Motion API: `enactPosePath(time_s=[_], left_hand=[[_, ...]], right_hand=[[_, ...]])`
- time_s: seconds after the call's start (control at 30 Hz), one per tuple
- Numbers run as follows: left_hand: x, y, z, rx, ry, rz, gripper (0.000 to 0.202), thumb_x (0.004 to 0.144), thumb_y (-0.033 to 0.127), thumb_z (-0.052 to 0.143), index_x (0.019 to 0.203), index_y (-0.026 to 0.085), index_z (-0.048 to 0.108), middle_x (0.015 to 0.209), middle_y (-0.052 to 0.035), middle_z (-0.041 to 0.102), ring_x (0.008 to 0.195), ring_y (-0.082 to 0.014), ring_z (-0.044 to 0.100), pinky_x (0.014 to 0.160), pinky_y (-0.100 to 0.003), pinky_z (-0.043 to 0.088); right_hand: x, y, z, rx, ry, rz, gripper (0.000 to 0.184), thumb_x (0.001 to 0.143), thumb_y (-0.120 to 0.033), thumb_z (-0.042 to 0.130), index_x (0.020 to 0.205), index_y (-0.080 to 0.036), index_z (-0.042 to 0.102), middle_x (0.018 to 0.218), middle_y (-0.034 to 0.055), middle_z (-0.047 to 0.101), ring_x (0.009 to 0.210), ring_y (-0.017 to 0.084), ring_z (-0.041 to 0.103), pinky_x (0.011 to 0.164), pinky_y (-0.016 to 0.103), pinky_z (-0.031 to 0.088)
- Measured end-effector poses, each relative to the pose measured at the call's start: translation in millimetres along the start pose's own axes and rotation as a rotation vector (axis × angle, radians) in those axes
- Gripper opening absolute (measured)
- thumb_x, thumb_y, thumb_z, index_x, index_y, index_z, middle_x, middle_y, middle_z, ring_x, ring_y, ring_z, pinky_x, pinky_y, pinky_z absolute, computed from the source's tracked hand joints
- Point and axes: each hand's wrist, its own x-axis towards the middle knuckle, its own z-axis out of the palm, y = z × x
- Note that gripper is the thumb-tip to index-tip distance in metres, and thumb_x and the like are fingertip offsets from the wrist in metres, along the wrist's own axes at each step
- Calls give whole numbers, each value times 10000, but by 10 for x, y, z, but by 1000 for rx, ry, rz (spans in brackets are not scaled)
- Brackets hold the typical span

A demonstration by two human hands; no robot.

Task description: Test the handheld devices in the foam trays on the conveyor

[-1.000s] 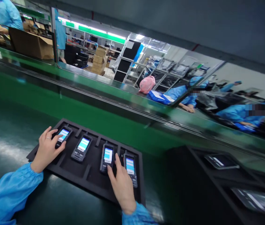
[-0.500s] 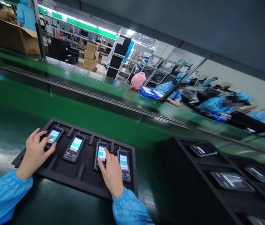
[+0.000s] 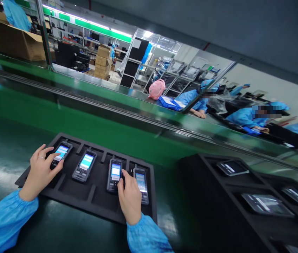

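A black foam tray lies on the green worktop, with handheld terminals in its slots, screens lit. My left hand, a ring on one finger, is spread over the leftmost handheld terminal; a fingertip reaches its screen and the thumb is by its edge. The second handheld terminal lies untouched. My right hand hovers between the third handheld terminal and the rightmost handheld terminal, thumb and index finger apart, nothing held. It covers part of the rightmost terminal's left side.
At the right stands a stack of black foam trays holding several more devices. A metal-edged ledge runs behind the worktop. Beyond it are a pink fan-like object, cardboard boxes and several people in blue workwear.
My right hand has moved right, off the third terminal's screen. The rightmost terminal's display has switched from bright blue and white to a darker picture. My left hand stays over the leftmost terminal.
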Motion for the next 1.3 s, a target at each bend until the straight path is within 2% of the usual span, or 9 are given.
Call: enactPosePath(time_s=[0.1,0.2,0.33,0.47,0.6,0.67,0.8,1.0,1.3], left_hand=[[1,4,-5,-8,1,-9,221,898,346,548,944,170,675,1160,-178,597,1281,-415,446,985,-576,431],[-3,2,-5,-8,-12,-27,202,900,338,547,951,184,667,1164,-165,596,1290,-404,443,985,-573,437],[4,-3,16,-21,-11,-33,190,901,318,546,951,184,670,1167,-166,597,1299,-401,432,983,-579,436],[19,4,5,-49,12,-18,211,891,290,541,942,148,689,1148,-184,608,1271,-399,448,993,-578,429],[-28,28,-91,-85,94,-24,171,863,184,533,867,158,702,959,-122,642,1035,-305,564,910,-482,483],[-81,49,-147,-80,101,-27,179,844,151,536,855,164,715,874,-101,625,910,-269,561,836,-437,499],[-180,99,-208,-91,40,-45,180,834,178,556,877,182,731,843,-84,604,856,-246,544,794,-410,502],[-205,130,-207,-54,-47,-45,240,842,215,572,1008,237,743,920,-82,599,928,-254,548,838,-423,499],[-154,161,-205,42,-114,-30,237,848,183,546,945,218,759,859,-83,585,883,-255,537,758,-399,498]], right_hand=[[14,-17,-31,13,24,-39,313,974,-259,385,1119,-179,651,992,77,699,924,204,618,832,348,520],[28,-44,-68,-8,37,-62,285,966,-259,439,1064,-192,699,912,69,669,867,192,589,771,328,510],[38,-57,-89,-26,2,-80,292,960,-265,457,1072,-196,718,811,51,611,775,182,547,691,311,484],[37,-16,-74,27,8,-61,319,971,-291,437,1105,-201,712,857,63,611,810,190,554,729,327,487],[21,61,-23,55,6,-65,343,980,-333,420,1119,-205,706,861,67,623,807,205,560,744,347,485],[11,97,6,75,1,-71,358,981,-355,418,1121,-190,704,863,71,630,801,211,564,743,355,484],[3,136,47,120,-17,-74,390,980,-400,409,1147,-185,688,895,81,645,828,227,574,766,372,487],[5,144,64,162,-14,-39,411,974,-441,398,1127,-186,683,935,93,664,860,252,592,775,401,493],[3,149,60,196,-15,-21,400,971,-450,402,1115,-205,683,946,88,669,877,253,617,787,404,499]])
